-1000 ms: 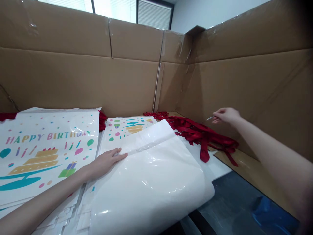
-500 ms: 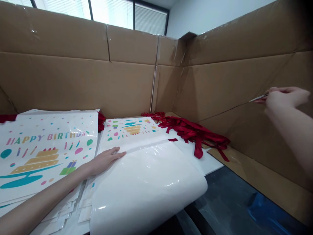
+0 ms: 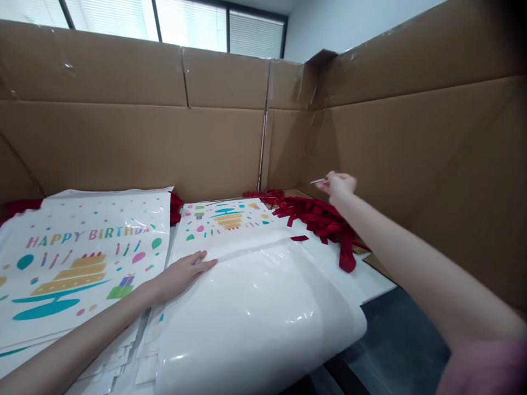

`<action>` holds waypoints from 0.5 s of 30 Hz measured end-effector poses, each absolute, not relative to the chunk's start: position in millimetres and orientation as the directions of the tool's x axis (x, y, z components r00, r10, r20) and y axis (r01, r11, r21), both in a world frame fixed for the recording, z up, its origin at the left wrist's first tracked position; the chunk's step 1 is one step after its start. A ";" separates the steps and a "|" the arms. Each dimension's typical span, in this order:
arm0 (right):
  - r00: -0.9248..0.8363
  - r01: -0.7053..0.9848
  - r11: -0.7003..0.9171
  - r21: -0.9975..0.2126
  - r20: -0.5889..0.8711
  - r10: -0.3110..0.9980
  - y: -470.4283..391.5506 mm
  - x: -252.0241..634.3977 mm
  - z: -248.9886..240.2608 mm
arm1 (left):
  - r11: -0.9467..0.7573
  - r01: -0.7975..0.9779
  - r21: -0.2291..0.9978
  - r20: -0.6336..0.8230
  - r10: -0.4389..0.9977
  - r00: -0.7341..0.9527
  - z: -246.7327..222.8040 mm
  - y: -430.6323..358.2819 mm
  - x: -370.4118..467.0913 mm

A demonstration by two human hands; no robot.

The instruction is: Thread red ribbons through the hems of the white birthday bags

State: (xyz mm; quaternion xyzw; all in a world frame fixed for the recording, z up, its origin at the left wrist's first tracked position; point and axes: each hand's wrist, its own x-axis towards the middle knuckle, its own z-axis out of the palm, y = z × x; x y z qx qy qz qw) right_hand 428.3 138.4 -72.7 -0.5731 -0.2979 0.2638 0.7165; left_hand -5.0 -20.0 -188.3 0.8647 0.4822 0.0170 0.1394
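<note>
My left hand (image 3: 187, 274) lies flat with outstretched fingers on a glossy white plastic sheet (image 3: 263, 318), near its folded edge. The sheet curls over toward me, and beyond the fold shows a printed side with a cake (image 3: 228, 221) upside down. A dark red ribbon end (image 3: 299, 238) rests by the fold. To the right, my right hand (image 3: 340, 185) is raised above a heap of red ribbons (image 3: 313, 214). Its fingers are closed on a thin pointed silver tool (image 3: 318, 181), whose exact kind I cannot make out.
A stack of white birthday-print sheets (image 3: 94, 236) lies on the left, with more red ribbon (image 3: 20, 207) behind it. Tall cardboard walls (image 3: 144, 142) enclose the back and right. A dark grey surface (image 3: 395, 329) shows at lower right.
My right hand has swung left from the far right to above the ribbon heap, still holding the silver tool. The thread stretched behind it no longer shows. My left hand stays on the sheet.
</note>
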 end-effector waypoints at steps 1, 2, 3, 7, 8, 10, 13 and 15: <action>0.664 -0.027 0.151 -0.988 0.095 0.742 145.1 413.9 -88.4 | -0.497 0.828 0.259 -0.100 0.839 0.535 -188.6 -20.4 -4.7; 0.643 0.010 0.069 -0.998 0.059 0.763 151.1 400.8 -103.6 | -0.500 0.827 0.257 -0.093 0.839 0.536 -189.1 -20.6 -4.4; 0.620 0.035 0.015 -0.999 0.034 0.784 156.2 389.0 -118.3 | -0.507 0.825 0.248 -0.081 0.838 0.540 -189.7 -20.6 -4.0; 0.517 0.157 -0.118 -0.980 -0.021 0.856 166.9 357.8 -169.4 | -0.555 0.813 0.178 0.014 0.827 0.561 -189.8 -16.6 -5.0; 0.489 0.205 -0.142 -0.968 -0.025 0.872 167.4 354.5 -179.6 | -0.561 0.811 0.170 0.052 0.826 0.561 -187.9 -14.9 -6.9; 0.422 0.322 -0.171 -0.931 -0.020 0.906 166.3 353.3 -195.7 | -0.556 0.813 0.175 0.124 0.831 0.542 -180.9 -11.7 -14.0; 0.284 0.529 -0.133 -0.838 0.026 0.959 162.6 363.7 -207.6 | -0.486 0.850 0.204 0.188 0.871 0.453 -165.0 -11.5 -32.2; 0.180 0.640 -0.072 -0.765 0.058 0.982 160.6 376.5 -208.3 | -0.388 0.899 0.204 0.179 0.917 0.356 -155.8 -16.2 -46.0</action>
